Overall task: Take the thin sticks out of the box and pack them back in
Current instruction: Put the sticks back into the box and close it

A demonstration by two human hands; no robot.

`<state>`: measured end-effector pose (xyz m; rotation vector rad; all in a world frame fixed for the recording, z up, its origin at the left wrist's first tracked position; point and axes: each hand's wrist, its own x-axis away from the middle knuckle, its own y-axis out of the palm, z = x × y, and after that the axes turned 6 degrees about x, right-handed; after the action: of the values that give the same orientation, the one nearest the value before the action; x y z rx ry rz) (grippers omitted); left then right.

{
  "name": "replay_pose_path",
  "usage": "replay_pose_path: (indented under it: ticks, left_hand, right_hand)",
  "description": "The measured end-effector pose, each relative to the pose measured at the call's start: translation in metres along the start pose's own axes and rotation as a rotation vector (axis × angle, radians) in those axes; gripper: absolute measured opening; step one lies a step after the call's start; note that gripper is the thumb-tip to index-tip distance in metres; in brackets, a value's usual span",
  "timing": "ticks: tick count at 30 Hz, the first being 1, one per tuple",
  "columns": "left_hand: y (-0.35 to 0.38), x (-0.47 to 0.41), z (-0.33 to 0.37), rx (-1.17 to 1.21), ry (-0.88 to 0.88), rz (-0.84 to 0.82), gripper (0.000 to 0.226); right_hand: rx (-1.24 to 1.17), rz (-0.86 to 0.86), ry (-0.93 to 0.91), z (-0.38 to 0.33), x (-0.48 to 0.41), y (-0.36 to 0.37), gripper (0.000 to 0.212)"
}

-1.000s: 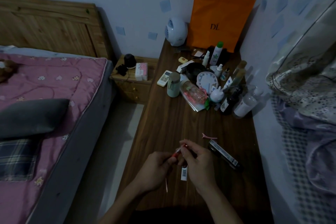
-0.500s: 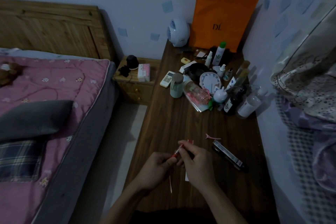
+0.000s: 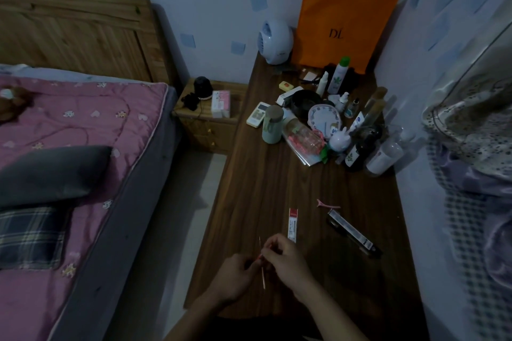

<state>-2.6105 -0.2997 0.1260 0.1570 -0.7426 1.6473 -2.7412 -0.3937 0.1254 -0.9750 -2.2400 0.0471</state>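
A narrow white box with a red end (image 3: pixel 292 225) lies flat on the dark wooden table (image 3: pixel 266 196), just beyond my hands. My right hand (image 3: pixel 285 257) pinches a thin stick (image 3: pixel 263 275) that points up and down between the two hands. My left hand (image 3: pixel 235 274) is closed around a small red-tipped piece at the stick's middle; what it is I cannot tell. Both hands hover close together over the table's near end.
A long black box (image 3: pixel 352 232) and a pink hair clip (image 3: pixel 327 204) lie to the right of the white box. Bottles, a clock and a remote crowd the table's far end before an orange bag (image 3: pixel 343 25). A bed (image 3: pixel 83 160) runs along the left.
The white box has left my right hand and now lies on the table. Both hands drew back toward me, and the thin stick is held upright between them.
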Motion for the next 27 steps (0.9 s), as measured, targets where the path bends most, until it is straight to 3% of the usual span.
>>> replay_pose_path:
  ticks: [7, 13, 15, 20, 27]
  left_hand:
    - [0.012, -0.003, -0.053, -0.233, -0.113, -0.015, 0.044]
    - [0.016, -0.014, -0.074, -0.379, -0.230, 0.214, 0.044]
    - [0.016, -0.018, -0.075, -0.407, -0.243, 0.221, 0.042]
    - [0.011, -0.026, -0.073, -0.401, -0.264, 0.184, 0.039]
    - [0.010, -0.030, -0.074, -0.318, -0.322, 0.179, 0.028]
  right_hand:
    - [0.161, -0.034, 0.186, 0.044, -0.010, 0.016, 0.011]
    - [0.539, 0.057, 0.135, 0.062, -0.024, 0.032, 0.001]
    - [0.662, 0.101, 0.107, 0.064, -0.029, 0.037, 0.010]
    - [0.790, 0.193, 0.072, 0.058, -0.038, 0.048, 0.019]
    - [0.857, 0.162, 0.134, 0.052, -0.047, 0.057, 0.005]
